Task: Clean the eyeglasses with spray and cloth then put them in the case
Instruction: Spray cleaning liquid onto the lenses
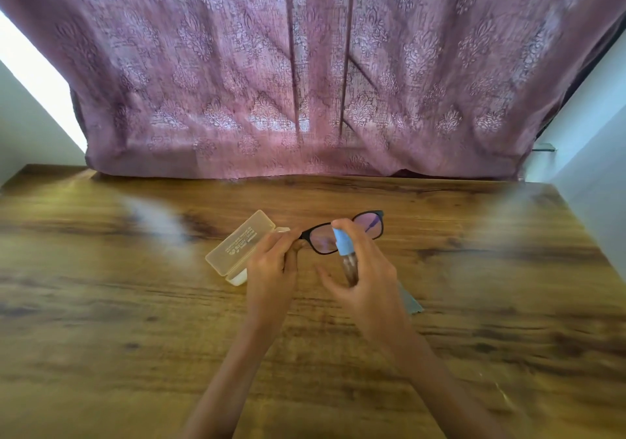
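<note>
Right hand (369,279) round spray bottle (342,244), eyeglasses (371,228) just beyond

Smooth wooden table (101,303) with dark grain and a soft sheen. Black plastic eyeglasses (371,230) with glossy, reflective lenses. Frosted translucent plastic case (237,245). Clear spray bottle (342,244) with a matt pale-blue plastic top. Far behind, a coarse woven cloth curtain (305,66).

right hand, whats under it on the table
A grey-blue cloth lies on the table beneath the right hand, which grips the spray bottle. Only its right corner shows; the hand and wrist cover the rest.
</note>
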Tool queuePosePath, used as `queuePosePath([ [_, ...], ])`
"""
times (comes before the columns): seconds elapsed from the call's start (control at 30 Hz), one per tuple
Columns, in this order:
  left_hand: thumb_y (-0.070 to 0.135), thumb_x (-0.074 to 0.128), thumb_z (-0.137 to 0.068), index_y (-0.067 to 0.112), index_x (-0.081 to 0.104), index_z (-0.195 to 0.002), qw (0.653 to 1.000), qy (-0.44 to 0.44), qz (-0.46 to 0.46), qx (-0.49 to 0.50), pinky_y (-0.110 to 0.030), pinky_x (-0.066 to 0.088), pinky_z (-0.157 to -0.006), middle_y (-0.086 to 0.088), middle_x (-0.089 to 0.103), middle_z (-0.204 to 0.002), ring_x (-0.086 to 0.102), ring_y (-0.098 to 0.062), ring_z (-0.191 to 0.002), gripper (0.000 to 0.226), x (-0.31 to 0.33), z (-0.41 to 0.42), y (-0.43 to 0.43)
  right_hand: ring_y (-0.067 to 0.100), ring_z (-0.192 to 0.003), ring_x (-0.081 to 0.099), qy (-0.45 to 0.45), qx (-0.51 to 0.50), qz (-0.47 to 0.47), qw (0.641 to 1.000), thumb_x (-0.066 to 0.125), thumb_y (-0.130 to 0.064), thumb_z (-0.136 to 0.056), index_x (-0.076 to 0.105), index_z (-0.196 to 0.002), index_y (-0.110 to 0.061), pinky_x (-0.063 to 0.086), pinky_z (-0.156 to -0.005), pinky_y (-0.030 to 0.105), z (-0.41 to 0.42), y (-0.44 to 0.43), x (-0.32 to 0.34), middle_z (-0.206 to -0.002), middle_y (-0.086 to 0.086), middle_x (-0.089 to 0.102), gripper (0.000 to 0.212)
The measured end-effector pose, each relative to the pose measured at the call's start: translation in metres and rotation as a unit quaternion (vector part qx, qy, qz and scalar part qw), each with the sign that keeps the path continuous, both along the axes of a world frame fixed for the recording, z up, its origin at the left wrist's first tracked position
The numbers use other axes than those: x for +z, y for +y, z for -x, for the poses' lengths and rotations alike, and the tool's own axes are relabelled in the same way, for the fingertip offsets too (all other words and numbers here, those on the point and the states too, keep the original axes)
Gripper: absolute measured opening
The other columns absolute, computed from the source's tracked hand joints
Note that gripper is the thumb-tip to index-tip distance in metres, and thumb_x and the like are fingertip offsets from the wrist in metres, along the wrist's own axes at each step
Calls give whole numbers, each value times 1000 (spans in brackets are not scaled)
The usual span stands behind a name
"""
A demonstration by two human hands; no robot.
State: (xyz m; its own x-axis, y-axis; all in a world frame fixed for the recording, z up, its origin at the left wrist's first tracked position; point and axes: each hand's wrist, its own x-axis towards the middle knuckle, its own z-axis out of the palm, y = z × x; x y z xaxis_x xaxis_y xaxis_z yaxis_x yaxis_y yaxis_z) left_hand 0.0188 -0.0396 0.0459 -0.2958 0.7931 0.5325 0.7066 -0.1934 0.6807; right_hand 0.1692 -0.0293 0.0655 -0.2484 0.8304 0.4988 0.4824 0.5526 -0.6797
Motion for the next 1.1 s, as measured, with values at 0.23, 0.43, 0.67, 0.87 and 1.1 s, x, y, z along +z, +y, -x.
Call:
queuePosePath([
  [0.23,-5,58,-88,4,70,-109,1000,-12,11,-5,-38,54,-75,-8,69,-96,64,-20,-86,26,2,-1,-1,18,-52,42,29,-17,16,999,79,-21,-76,48,-117,-33,40,-48,22,4,-1,9,-52,-5,35,52],
  [0.43,-2,56,-90,3,69,-111,999,-19,21,-16,-41,54,-77,-7,69,-97,65,-21,-86,25,2,-2,-2,12,-54,45,-6,22,30,999,81,-22,-74,46,-124,-35,42,-52,18,3,0,12,-60,-15,41,62],
  [0.67,9,52,-90,5,70,-109,1000,-24,10,-12,-35,54,-77,-5,69,-95,65,-17,-85,26,5,-4,-2,11,-49,40,9,-13,33,999,76,-13,-73,48,-120,-35,36,-46,14,6,-5,7,-52,-8,35,59],
  [0.87,-1,57,-89,3,69,-109,1000,-12,11,-14,-38,55,-75,-6,69,-94,65,-19,-84,24,4,-3,-2,19,-52,43,13,-10,51,999,79,-15,-74,46,-118,-35,39,-46,24,4,-4,8,-52,1,40,59],
  [1.1,7,53,-89,3,70,-107,1000,5,8,0,-24,49,-74,-6,69,-92,62,-16,-83,24,7,-7,-2,8,-43,38,142,22,102,984,67,-13,-81,46,-121,-42,38,-42,21,8,-11,3,-53,3,43,54],
])
